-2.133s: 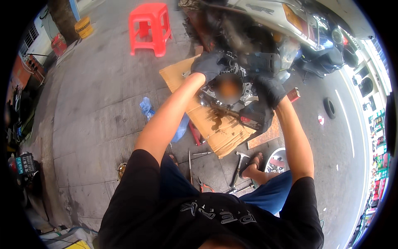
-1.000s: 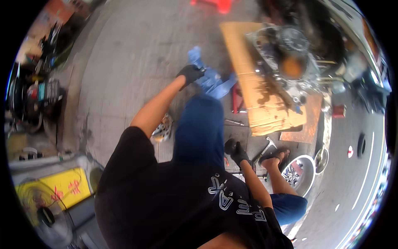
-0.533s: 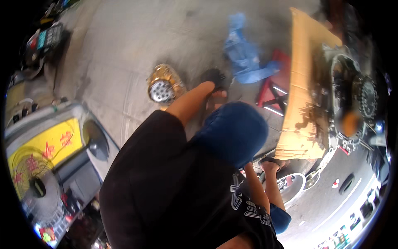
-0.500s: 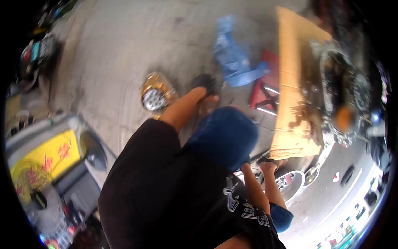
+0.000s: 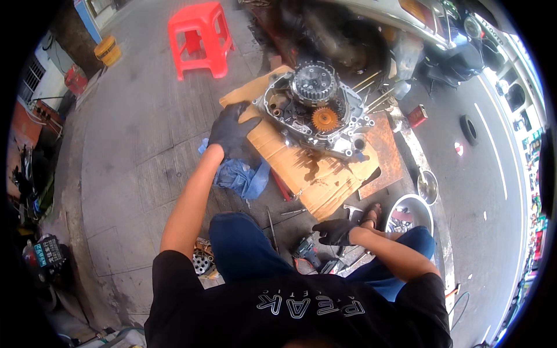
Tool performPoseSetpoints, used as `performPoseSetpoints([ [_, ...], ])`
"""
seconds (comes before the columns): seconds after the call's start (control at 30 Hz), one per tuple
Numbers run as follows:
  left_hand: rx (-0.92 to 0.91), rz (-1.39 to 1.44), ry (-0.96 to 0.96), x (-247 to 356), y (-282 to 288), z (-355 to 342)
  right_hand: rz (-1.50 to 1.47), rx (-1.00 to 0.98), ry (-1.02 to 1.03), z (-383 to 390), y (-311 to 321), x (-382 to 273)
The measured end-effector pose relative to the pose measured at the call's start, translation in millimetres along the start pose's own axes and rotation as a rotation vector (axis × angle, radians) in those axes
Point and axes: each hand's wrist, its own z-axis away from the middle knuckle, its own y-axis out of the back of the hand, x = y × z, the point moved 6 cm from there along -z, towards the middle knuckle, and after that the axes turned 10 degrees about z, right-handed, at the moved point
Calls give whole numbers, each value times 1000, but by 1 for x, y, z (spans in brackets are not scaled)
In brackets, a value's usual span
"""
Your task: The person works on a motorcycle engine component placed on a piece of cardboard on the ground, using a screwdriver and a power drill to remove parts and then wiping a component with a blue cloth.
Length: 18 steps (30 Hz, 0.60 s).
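My left hand (image 5: 235, 132), in a dark glove, reaches forward with its thumb spread from the fingers at the left edge of a cardboard sheet (image 5: 325, 188). On that oil-stained sheet lies an open engine case (image 5: 301, 139). It carries a round metal clutch basket (image 5: 314, 84) and an orange gear (image 5: 325, 119). Below the left hand is a crumpled blue cloth (image 5: 241, 178). My right hand (image 5: 335, 232), also gloved, hovers near my knees with its fingers loosely apart and nothing visible in them. Close to it are a hammer (image 5: 351, 210) and a cordless drill (image 5: 306, 249).
A red plastic stool (image 5: 200, 23) stands far left of the engine. Beside my right foot sits a white basin (image 5: 430, 213) of parts. Bagged metal parts (image 5: 202, 261) lie by my left knee, and a long thin tool (image 5: 271, 227) between my knees. A motorcycle (image 5: 383, 14) is parked behind.
The view has swung round, bringing the engine case and stool in front of me. Both gloved hands, out of sight before, now show; my left arm is stretched forward.
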Motion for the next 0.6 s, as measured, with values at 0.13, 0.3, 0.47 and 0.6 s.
performPoseSetpoints([
  [0.13,-148,-310,-300,139,-18,-46,-45,217,74,50,73,-33],
  [0.3,-553,-695,-160,209,-76,-71,135,331,80,72,86,-46],
  [0.47,-596,-751,-187,185,-93,-94,-129,499,364,100,104,-54],
  [0.6,-516,-664,-120,192,-118,-98,-73,709,347,136,111,-38],
])
